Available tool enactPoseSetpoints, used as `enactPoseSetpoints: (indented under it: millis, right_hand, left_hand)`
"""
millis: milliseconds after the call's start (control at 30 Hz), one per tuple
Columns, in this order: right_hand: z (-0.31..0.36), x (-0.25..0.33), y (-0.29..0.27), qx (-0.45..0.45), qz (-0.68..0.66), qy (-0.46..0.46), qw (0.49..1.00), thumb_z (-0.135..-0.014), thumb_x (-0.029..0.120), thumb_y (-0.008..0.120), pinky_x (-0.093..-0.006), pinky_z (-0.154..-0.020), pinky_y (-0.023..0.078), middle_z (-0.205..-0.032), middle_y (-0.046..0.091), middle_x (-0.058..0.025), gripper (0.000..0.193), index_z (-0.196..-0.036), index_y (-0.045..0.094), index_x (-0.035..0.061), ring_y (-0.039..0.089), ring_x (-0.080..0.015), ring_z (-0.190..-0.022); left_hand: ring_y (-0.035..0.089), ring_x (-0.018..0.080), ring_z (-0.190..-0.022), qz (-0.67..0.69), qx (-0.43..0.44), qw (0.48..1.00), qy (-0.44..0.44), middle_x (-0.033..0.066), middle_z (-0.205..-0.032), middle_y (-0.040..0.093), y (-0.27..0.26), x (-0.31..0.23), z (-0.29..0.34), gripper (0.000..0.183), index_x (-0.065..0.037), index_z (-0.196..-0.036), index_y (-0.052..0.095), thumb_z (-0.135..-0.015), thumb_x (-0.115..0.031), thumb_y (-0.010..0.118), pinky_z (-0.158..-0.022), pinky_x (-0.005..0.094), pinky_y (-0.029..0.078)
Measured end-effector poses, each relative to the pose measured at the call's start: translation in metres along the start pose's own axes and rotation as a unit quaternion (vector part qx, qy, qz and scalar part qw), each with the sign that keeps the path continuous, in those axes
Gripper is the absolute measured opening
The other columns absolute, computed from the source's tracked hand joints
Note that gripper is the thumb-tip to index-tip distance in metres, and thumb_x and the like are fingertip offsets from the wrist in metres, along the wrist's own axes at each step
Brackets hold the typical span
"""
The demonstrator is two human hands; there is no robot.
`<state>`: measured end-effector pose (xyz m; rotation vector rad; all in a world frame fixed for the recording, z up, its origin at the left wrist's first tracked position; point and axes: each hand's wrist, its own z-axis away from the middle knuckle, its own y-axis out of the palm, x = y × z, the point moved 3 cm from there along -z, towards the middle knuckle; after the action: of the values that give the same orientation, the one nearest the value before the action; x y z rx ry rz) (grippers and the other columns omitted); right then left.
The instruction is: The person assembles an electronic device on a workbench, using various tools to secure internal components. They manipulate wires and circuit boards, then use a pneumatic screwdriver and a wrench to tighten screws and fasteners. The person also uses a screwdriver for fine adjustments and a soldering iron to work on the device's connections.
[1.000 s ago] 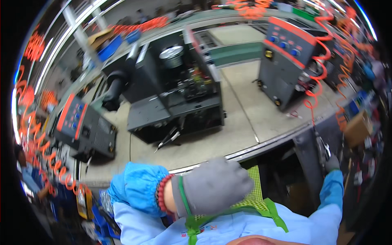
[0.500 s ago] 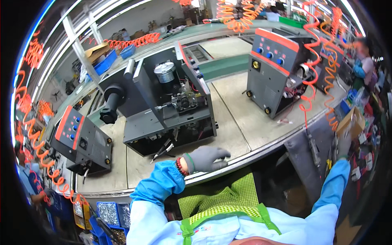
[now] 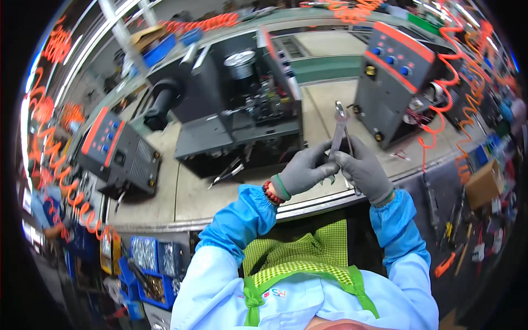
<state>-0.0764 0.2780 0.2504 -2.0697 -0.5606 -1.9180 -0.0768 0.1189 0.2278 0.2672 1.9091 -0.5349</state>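
Observation:
Over the front edge of the bench, my gloved left hand (image 3: pixel 304 171) and my gloved right hand (image 3: pixel 367 169) meet around a silver wrench (image 3: pixel 339 132), its head pointing up and away. Both hands are closed on it, fingertips close together. A thin metal rod rises beside the wrench from my right hand; its kind cannot be made out. Behind my left hand stands an opened dark grey machine housing (image 3: pixel 206 137), showing a metal canister (image 3: pixel 240 65) and a feed mechanism (image 3: pixel 269 104) inside. A black spool holder (image 3: pixel 164 104) juts from its left side.
A grey machine with a red-edged panel (image 3: pixel 122 151) stands at left, another (image 3: pixel 388 77) at right. Coiled orange air hoses (image 3: pixel 448 99) hang on both sides. Blue bins of small parts (image 3: pixel 144 253) sit lower left. A cardboard box (image 3: pixel 484 184) and hand tools lie at right.
My right hand has come from the tools at far right to the bench front, bringing the wrench. My left hand has moved right and up to meet it. The view has shifted.

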Motion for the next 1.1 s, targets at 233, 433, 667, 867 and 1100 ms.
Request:
enactPoseSetpoints:
  millis: [233, 433, 667, 867, 1100]
  right_hand:
    - [0.04, -0.077, 0.004, 0.029, -0.065, 0.24, 0.968, -0.099, 0.03, 0.043, -0.0192, -0.042, 0.032, -0.077, 0.052, -0.0028, 0.042, -0.124, 0.05, -0.0017, 0.04, -0.005, -0.051]
    - [0.014, -0.078, 0.02, 0.073, -0.126, 0.241, 0.96, -0.094, 0.028, 0.053, -0.02, -0.045, 0.039, -0.079, 0.051, -0.0033, 0.049, -0.134, 0.042, 0.002, 0.046, -0.0071, -0.056]
    - [0.019, -0.036, 0.043, 0.076, -0.123, 0.086, 0.986, -0.101, 0.025, 0.042, -0.0195, -0.048, 0.041, -0.078, 0.05, -0.0024, 0.048, -0.141, 0.034, 0.0015, 0.043, -0.0058, -0.055]
    - [0.015, -0.041, 0.042, 0.018, 0.026, 0.032, 0.999, -0.1, 0.027, 0.043, -0.0167, -0.046, 0.035, -0.081, 0.052, -0.0029, 0.044, -0.134, 0.047, -0.0002, 0.042, -0.0037, -0.056]
    - [-0.005, -0.042, 0.037, -0.109, 0.228, -0.174, 0.952, -0.092, 0.007, 0.053, -0.0225, -0.057, 0.045, -0.082, 0.054, -0.0057, 0.038, -0.128, 0.054, -0.0011, 0.05, -0.0089, -0.062]
  left_hand:
    - [0.062, 0.0123, -0.078, 0.107, -0.122, 0.978, -0.134, 0.0101, -0.094, 0.065, -0.044, 0.016, 0.085, 0.033, 0.0, -0.116, 0.049, -0.092, -0.019, 0.06, -0.067, 0.0257, 0.051]
    - [0.056, 0.0068, -0.084, 0.084, -0.175, 0.972, -0.133, 0.0039, -0.103, 0.063, -0.091, 0.013, 0.066, 0.029, -0.006, -0.112, 0.057, -0.097, -0.031, 0.053, -0.066, 0.0213, 0.045]
    - [0.047, 0.0045, -0.064, 0.073, -0.229, 0.964, -0.11, -0.0004, -0.082, 0.057, -0.117, -0.005, 0.069, 0.026, -0.003, -0.111, 0.061, -0.097, -0.024, 0.054, -0.055, 0.0177, 0.039]
    - [0.057, 0.0076, -0.073, 0.222, -0.294, 0.927, -0.063, 0.0053, -0.097, 0.059, -0.124, 0.002, 0.07, 0.024, -0.003, -0.114, 0.055, -0.098, -0.02, 0.051, -0.059, 0.0196, 0.046]
    - [0.058, 0.0075, -0.069, 0.09, -0.285, 0.954, -0.006, 0.005, -0.093, 0.059, -0.14, -0.023, 0.062, 0.026, -0.005, -0.104, 0.055, -0.099, -0.029, 0.046, -0.053, 0.0166, 0.044]
